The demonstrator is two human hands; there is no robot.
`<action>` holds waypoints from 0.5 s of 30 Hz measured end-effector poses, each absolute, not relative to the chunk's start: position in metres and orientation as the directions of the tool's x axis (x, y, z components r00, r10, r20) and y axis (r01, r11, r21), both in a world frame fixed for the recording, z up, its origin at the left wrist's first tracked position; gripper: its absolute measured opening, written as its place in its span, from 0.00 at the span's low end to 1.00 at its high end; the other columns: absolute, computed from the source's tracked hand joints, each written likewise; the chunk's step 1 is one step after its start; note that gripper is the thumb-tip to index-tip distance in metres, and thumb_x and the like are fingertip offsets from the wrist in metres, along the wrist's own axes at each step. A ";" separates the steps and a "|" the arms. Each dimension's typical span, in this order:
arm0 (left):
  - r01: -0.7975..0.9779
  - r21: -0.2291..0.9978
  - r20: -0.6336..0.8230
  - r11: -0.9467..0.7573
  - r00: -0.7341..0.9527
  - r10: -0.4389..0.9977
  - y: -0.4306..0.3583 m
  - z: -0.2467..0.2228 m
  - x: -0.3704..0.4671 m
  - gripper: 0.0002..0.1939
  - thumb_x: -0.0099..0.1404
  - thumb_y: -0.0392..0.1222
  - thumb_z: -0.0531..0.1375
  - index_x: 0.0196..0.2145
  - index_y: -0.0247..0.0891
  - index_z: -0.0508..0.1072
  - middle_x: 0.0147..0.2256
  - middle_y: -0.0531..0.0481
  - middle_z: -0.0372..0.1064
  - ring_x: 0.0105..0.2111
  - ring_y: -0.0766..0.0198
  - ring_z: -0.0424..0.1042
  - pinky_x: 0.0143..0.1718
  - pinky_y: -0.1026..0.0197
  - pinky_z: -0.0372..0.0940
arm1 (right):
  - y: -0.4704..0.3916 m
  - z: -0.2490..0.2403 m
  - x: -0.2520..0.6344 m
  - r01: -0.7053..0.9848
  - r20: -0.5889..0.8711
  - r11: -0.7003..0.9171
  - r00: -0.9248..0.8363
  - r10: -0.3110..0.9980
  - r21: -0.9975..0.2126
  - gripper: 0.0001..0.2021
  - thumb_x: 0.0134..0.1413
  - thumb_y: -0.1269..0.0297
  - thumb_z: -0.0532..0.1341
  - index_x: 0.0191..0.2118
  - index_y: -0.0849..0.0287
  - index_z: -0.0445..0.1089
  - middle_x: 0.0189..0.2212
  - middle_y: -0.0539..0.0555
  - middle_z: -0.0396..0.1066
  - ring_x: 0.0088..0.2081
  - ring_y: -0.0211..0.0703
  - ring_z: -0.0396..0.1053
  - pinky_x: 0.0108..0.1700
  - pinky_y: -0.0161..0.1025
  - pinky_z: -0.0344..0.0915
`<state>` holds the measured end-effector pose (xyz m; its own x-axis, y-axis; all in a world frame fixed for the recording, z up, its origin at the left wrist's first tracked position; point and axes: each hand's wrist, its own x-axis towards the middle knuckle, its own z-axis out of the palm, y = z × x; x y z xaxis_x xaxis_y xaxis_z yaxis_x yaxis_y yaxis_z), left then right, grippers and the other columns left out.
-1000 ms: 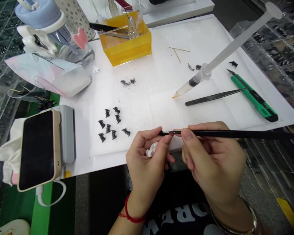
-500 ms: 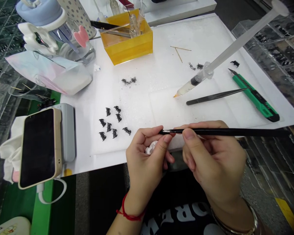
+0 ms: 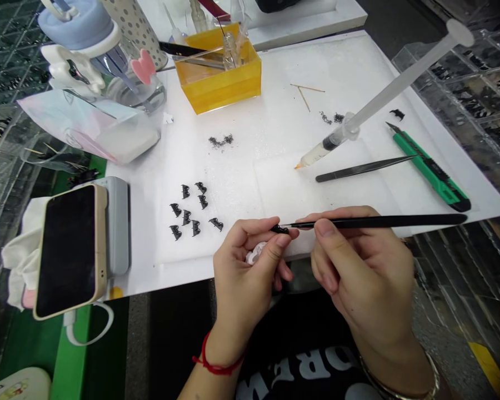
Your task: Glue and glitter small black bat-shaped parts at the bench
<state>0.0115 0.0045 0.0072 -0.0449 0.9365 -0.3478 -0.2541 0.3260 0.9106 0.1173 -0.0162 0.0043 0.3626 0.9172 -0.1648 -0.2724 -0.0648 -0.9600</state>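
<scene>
Surroundings, left and rear of white work surface (image 3: 144, 222).
Phone (image 3: 66, 250), screen dark, overlapping grey block (image 3: 119, 228) in my view; white cable (image 3: 104, 340) looping below, crumpled white cloth (image 3: 20, 258) alongside. Behind these: pastel pouch (image 3: 83, 128), clear bottle with blue lid (image 3: 81, 30), dotted tumbler (image 3: 135, 28). Yellow box (image 3: 220, 91), open-topped, slim items (image 3: 187, 50) inside. Divided clear tray (image 3: 469, 99), far right.

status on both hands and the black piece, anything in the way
Left hand pinching black piece. Right hand holding thin black tool, tip at piece. White wad in left palm, not blocking.
</scene>
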 end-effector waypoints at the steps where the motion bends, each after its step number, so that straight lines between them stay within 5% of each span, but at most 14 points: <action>1: -0.252 0.911 -0.347 0.325 -0.044 0.937 0.005 0.007 0.012 0.07 0.57 0.34 0.66 0.33 0.37 0.72 0.29 0.50 0.79 0.13 0.75 0.66 0.12 0.76 0.58 | -0.016 0.004 0.117 -0.276 -0.167 -0.065 0.362 0.917 -0.959 0.04 0.56 0.65 0.63 0.37 0.57 0.68 0.17 0.44 0.66 0.12 0.27 0.56 0.13 0.29 0.52; 15: -0.244 0.917 -0.336 0.317 -0.037 0.941 0.006 0.008 0.011 0.06 0.57 0.33 0.66 0.32 0.38 0.73 0.29 0.49 0.79 0.13 0.74 0.65 0.12 0.75 0.58 | -0.014 0.003 0.117 -0.306 -0.157 -0.047 0.344 0.926 -0.951 0.04 0.56 0.65 0.63 0.37 0.56 0.68 0.16 0.44 0.66 0.12 0.28 0.56 0.13 0.30 0.51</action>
<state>0.0113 0.0058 0.0079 -0.0374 0.9413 -0.3355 -0.2438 0.3170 0.9165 0.1173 -0.0140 0.0031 0.3435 0.9260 -0.1566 -0.3060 -0.0473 -0.9509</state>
